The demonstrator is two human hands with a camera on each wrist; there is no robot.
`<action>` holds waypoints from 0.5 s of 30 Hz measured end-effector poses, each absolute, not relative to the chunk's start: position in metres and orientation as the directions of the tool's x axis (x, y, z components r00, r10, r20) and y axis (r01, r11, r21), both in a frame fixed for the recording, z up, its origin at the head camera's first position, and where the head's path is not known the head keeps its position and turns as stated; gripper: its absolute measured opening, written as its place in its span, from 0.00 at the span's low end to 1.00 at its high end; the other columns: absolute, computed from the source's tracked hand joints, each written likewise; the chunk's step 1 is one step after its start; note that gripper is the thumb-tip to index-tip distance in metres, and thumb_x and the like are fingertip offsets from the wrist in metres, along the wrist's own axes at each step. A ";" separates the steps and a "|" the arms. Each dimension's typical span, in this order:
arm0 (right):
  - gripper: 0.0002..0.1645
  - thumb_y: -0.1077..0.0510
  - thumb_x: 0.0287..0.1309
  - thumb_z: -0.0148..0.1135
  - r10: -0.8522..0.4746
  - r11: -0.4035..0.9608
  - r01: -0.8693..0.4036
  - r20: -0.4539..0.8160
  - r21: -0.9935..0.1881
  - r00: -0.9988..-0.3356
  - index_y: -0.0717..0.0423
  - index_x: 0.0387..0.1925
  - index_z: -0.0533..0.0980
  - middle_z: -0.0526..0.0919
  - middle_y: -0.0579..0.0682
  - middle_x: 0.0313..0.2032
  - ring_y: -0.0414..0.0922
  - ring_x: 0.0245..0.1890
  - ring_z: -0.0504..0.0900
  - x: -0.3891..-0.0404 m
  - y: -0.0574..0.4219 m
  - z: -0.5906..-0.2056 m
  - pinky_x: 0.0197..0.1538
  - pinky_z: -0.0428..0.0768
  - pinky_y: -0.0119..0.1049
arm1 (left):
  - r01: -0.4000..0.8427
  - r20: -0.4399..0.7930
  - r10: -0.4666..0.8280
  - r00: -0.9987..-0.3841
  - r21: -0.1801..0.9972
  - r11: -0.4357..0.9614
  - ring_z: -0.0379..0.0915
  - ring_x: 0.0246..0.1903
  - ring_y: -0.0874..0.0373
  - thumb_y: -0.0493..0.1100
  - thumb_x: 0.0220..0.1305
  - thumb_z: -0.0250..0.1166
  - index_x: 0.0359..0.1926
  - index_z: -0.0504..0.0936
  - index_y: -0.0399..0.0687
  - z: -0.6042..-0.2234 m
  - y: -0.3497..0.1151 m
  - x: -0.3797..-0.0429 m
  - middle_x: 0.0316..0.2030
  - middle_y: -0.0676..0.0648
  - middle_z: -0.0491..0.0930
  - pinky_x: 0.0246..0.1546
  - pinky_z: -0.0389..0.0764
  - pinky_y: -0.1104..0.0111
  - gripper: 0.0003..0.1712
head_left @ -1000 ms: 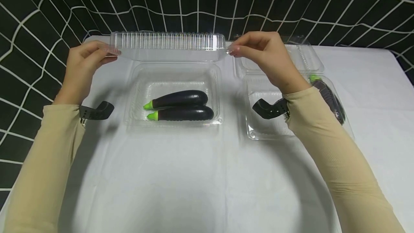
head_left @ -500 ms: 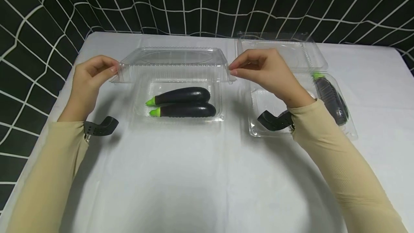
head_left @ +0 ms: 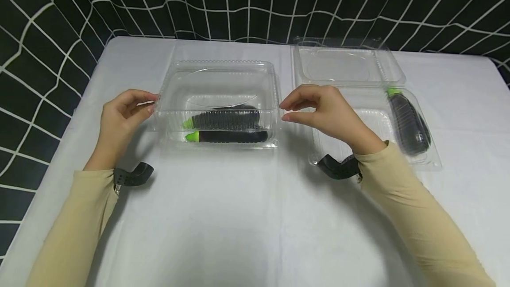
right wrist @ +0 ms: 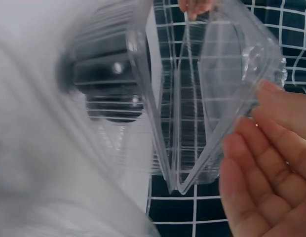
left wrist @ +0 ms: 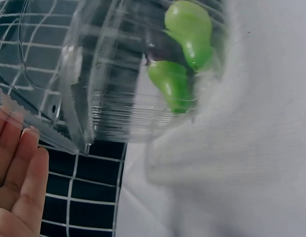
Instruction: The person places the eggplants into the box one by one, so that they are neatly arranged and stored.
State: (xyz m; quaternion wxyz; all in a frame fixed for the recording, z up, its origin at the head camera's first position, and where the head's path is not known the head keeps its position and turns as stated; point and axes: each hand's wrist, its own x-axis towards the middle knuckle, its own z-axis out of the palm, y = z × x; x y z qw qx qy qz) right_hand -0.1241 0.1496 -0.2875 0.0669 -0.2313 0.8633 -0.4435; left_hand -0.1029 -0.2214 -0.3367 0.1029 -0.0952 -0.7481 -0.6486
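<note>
A clear plastic clamshell container holds two dark eggplants with green stems; the nearer eggplant (head_left: 235,137) lies alongside the farther one (head_left: 235,118). Its hinged lid (head_left: 179,79) is tilted part way down over the base (head_left: 223,146), apart from it in front. At the lid's left corner, my left hand (head_left: 123,121) pinches the rim between thumb and fingertips. My right hand (head_left: 324,110) has the right rim between thumb and fingers, most plainly in the right wrist view. Green stems (left wrist: 175,86) show through the plastic in the left wrist view.
To the right stands a second clear container, its lid (head_left: 342,65) folded back, with one eggplant (head_left: 408,121) along its right side. A white cloth (head_left: 223,216) covers the table. White netting (head_left: 271,3) over black hangs behind and at the left.
Both hands have brought the lid forward and down from upright, so it now covers much of the eggplants. The eggplants and the second container stay where they were.
</note>
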 end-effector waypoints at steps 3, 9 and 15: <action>0.12 0.62 0.50 0.71 -0.473 0.526 -0.322 0.044 -0.787 -0.880 0.59 0.38 0.82 0.84 0.52 0.38 0.44 0.39 0.80 -0.120 0.151 -0.291 0.48 0.76 0.34 | 0.272 0.279 -0.013 -0.960 0.947 0.170 0.78 0.41 0.61 0.21 0.57 0.58 0.39 0.80 0.34 -0.340 -0.221 -0.097 0.38 0.55 0.81 0.47 0.75 0.76 0.11; 0.12 0.64 0.50 0.70 -0.500 0.544 -0.328 0.016 -0.772 -0.866 0.61 0.39 0.82 0.84 0.54 0.39 0.49 0.42 0.80 -0.116 0.150 -0.301 0.50 0.76 0.36 | 0.234 0.258 -0.085 -0.962 0.945 0.230 0.77 0.42 0.63 0.20 0.55 0.60 0.40 0.79 0.28 -0.349 -0.218 -0.079 0.37 0.57 0.81 0.49 0.75 0.75 0.10; 0.13 0.68 0.46 0.71 -0.494 0.550 -0.371 0.067 -0.748 -0.867 0.62 0.37 0.82 0.84 0.52 0.38 0.47 0.40 0.81 -0.108 0.149 -0.309 0.48 0.77 0.35 | 0.195 0.226 -0.124 -0.966 0.955 0.224 0.78 0.41 0.61 0.22 0.55 0.62 0.41 0.78 0.26 -0.354 -0.215 -0.068 0.37 0.56 0.81 0.48 0.75 0.75 0.10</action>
